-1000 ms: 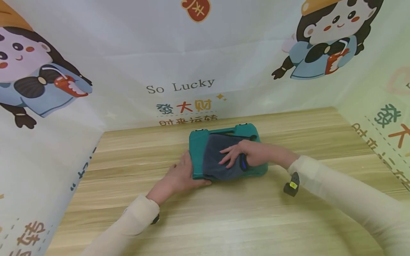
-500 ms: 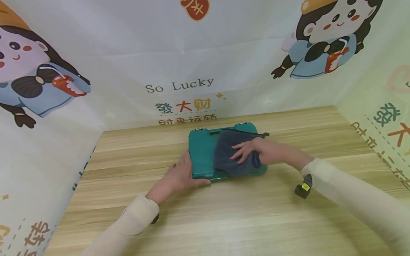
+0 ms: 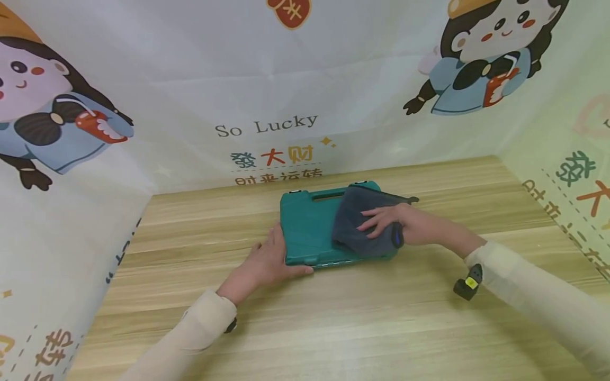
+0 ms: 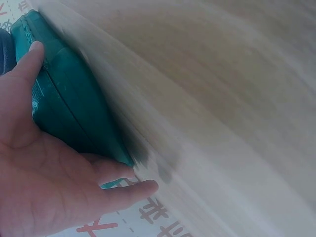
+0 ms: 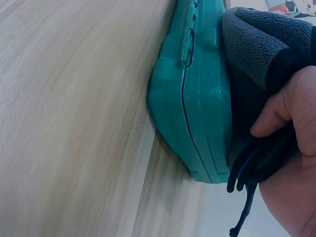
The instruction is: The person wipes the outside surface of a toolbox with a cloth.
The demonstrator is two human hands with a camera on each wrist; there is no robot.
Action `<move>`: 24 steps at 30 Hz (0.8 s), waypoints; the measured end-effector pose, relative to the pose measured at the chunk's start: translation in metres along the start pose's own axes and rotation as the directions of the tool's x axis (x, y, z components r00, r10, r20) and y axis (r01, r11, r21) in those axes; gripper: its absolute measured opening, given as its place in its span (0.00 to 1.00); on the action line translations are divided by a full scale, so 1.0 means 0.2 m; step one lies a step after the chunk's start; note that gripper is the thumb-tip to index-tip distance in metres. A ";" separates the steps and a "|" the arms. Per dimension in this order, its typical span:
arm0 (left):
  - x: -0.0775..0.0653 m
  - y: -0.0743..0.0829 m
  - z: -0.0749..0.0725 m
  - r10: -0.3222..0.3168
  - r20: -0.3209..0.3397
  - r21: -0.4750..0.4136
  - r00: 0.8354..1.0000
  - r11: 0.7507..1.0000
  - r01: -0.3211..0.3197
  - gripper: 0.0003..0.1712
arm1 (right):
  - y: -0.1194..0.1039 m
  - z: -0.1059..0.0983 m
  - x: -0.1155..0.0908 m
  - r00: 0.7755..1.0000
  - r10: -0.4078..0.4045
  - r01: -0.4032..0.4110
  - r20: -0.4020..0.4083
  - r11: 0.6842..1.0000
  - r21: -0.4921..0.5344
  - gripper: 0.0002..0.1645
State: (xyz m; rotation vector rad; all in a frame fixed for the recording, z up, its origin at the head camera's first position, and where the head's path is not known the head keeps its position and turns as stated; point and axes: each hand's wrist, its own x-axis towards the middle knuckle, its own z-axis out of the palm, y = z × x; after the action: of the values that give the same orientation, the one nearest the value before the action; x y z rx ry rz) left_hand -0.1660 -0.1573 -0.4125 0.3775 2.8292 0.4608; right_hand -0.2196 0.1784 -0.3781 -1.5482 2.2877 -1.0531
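A teal plastic carrying case (image 3: 305,225) lies flat on the wooden table, its handle slot and latches on the far side. My left hand (image 3: 269,259) braces the near left corner, straight fingers along the left side and thumb on the front edge. In the left wrist view the thumb presses beside the case's seam. On the case's right half is a dark blue-grey cleaning cloth (image 3: 357,219), which my right hand (image 3: 393,222) holds from above with fingers spread. The right wrist view shows the thumb pinching a bunched fold of the cloth, a thin loop dangling below.
The table (image 3: 314,328) stretches around the case, with wood-grain boards. White printed sheets (image 3: 267,69) with cartoon figures stand as walls behind and on both sides, the back one close to the case.
My right hand has slid the cloth to the right across the lid, baring more of its left half. My left hand and the case have stayed in place.
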 end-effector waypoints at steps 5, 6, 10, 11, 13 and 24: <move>0.00 0.00 0.00 0.004 -0.002 -0.008 1.000 1.000 -0.004 0.76 | -0.07 -0.03 -0.03 0.999 -0.001 0.001 -0.051 1.000 -0.005 0.17; 0.01 0.00 0.00 0.004 -0.002 -0.006 1.000 1.000 -0.004 0.76 | -0.07 -0.03 -0.04 0.998 0.003 -0.004 -0.068 1.000 -0.010 0.18; 0.00 0.00 0.01 0.002 0.002 -0.001 1.000 1.000 -0.002 0.76 | 0.01 -0.01 -0.12 0.992 0.050 -0.056 -0.117 0.997 -0.049 0.26; 0.00 0.00 0.01 0.002 0.004 0.000 1.000 1.000 -0.002 0.76 | 0.03 -0.01 -0.14 0.990 0.068 -0.077 -0.121 0.995 -0.064 0.31; 0.00 0.00 0.01 0.002 0.005 0.000 1.000 1.000 -0.002 0.76 | 0.05 0.01 -0.18 0.987 0.091 -0.104 -0.131 0.990 -0.100 0.40; 0.00 0.00 0.02 0.001 -0.015 0.009 1.000 1.000 -0.001 0.76 | -0.14 0.25 -0.16 0.949 0.166 -0.270 -0.269 0.866 -0.420 0.45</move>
State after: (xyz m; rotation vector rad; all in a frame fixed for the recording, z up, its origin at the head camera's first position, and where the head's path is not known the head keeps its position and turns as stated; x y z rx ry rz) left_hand -0.1657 -0.1563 -0.4157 0.3795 2.8465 0.4526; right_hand -0.1595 0.1783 -0.4036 -1.3047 2.9495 -0.6939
